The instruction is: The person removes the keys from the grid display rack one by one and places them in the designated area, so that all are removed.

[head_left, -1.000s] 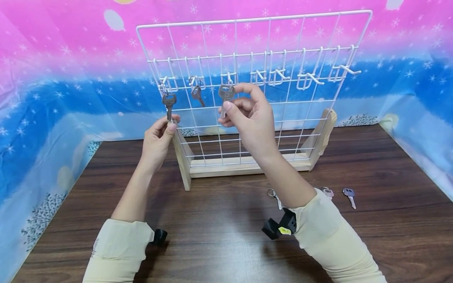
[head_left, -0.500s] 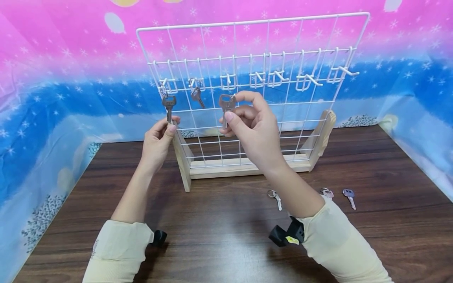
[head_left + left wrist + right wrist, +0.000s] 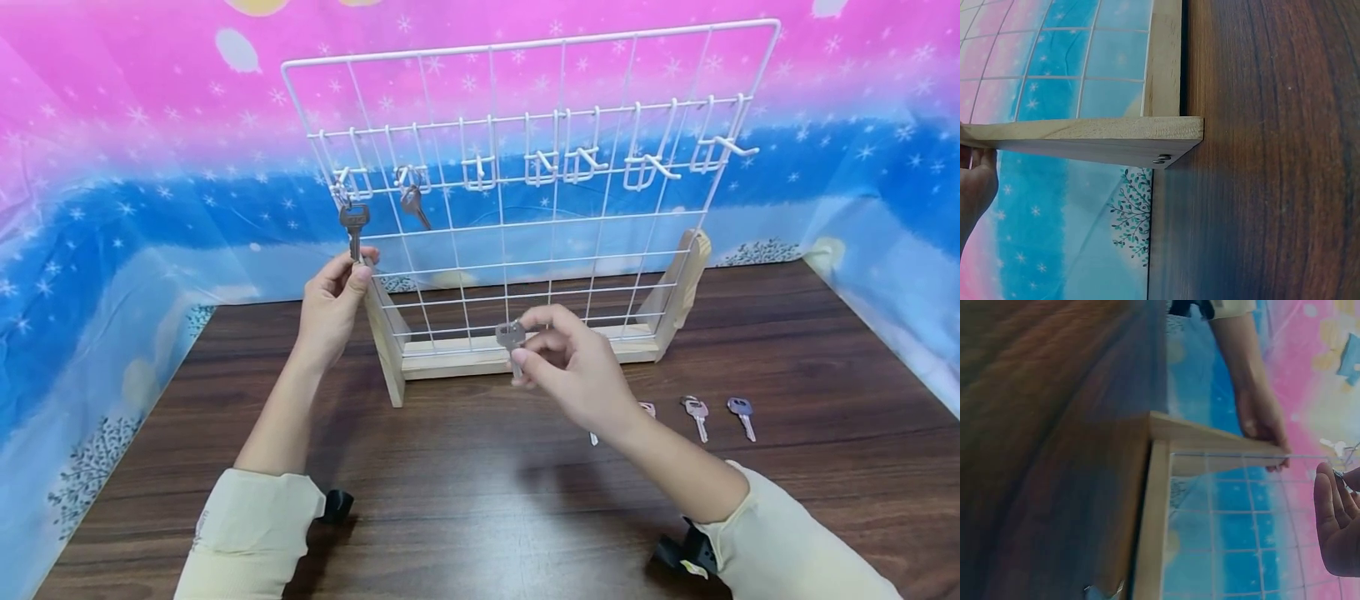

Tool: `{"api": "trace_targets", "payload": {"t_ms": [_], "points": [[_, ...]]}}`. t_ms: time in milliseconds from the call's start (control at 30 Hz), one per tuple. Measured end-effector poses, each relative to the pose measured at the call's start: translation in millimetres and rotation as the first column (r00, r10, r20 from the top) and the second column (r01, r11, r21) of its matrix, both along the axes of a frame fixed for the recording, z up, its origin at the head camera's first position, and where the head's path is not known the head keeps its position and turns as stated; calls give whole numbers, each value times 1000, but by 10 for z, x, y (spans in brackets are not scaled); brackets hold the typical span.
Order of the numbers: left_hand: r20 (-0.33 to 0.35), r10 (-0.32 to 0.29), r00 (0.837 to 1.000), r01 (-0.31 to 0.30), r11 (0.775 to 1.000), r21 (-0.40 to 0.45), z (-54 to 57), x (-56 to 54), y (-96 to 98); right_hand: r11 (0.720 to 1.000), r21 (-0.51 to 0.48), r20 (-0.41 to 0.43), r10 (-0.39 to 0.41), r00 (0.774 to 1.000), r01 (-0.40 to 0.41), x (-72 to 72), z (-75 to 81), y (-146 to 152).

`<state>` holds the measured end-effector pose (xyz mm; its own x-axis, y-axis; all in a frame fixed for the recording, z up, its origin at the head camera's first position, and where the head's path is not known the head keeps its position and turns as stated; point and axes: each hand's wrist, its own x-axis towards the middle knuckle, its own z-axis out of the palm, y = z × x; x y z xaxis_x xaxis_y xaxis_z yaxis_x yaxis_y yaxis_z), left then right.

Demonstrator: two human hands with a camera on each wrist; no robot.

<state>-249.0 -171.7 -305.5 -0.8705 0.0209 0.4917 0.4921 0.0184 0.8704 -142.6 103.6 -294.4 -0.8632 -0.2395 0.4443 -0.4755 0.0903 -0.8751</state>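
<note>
A white wire grid rack point(image 3: 525, 221) stands in a wooden base, with a row of white hooks along its upper part. My left hand point(image 3: 335, 304) pinches the top of the rack's left wooden leg point(image 3: 384, 342); the left wrist view shows that leg point(image 3: 1085, 131) from the side. One silver key point(image 3: 355, 229) hangs by its ring from the leftmost hook, just over the left thumb. Another key point(image 3: 414, 206) hangs from the second hook. In front of the grid's lower part, my right hand point(image 3: 581, 367) pinches a silver key point(image 3: 511, 335) between thumb and fingers.
On the dark wooden table point(image 3: 450, 500), right of the middle, lie a pinkish key point(image 3: 696, 412) and a bluish key point(image 3: 741, 412). More key parts show from under the right forearm. A patterned cloth point(image 3: 150, 217) surrounds the table's back and sides.
My right hand has come down and to the right with its key, from the third hook to low before the grid. The left hand keeps its place on the leg.
</note>
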Motion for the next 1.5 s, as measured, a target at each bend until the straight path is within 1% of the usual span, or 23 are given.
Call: {"api": "trace_targets", "payload": {"t_ms": [100,233,367,567,633,833,1000,1100,1267,1500], "points": [[-3,2,1000,-2,1000,-3,0,1,-1,1000,28,38,-8,999,7,18,-95,79],[-7,3,1000,-3,1000,-11,3,1,6,999,38,123,-6,992,2,29,-208,169],[-1,5,1000,-5,1000,-19,0,-2,8,999,28,211,10,977,-16,42,-312,229],[-4,14,1000,-14,1000,-24,-7,-9,-1,999,38,287,26,958,-39,37,-449,281],[-4,15,1000,-15,1000,-22,-7,-6,-2,997,43,323,43,945,-60,30,-487,290],[-3,16,1000,-16,999,-29,-2,-2,-2,987,72,443,94,892,-140,-13,-601,336],[-3,15,1000,-15,999,-36,5,-1,-1,976,139,524,73,849,-169,-66,-711,390],[1,13,1000,-13,999,-39,6,-6,-1,969,174,553,51,832,-176,-96,-765,402],[4,13,1000,-13,999,-42,8,-10,-2,971,167,590,39,806,-169,-123,-832,378],[12,9,1000,-8,1000,-29,8,1,0,973,176,619,9,785,-150,-149,-919,352]]}}
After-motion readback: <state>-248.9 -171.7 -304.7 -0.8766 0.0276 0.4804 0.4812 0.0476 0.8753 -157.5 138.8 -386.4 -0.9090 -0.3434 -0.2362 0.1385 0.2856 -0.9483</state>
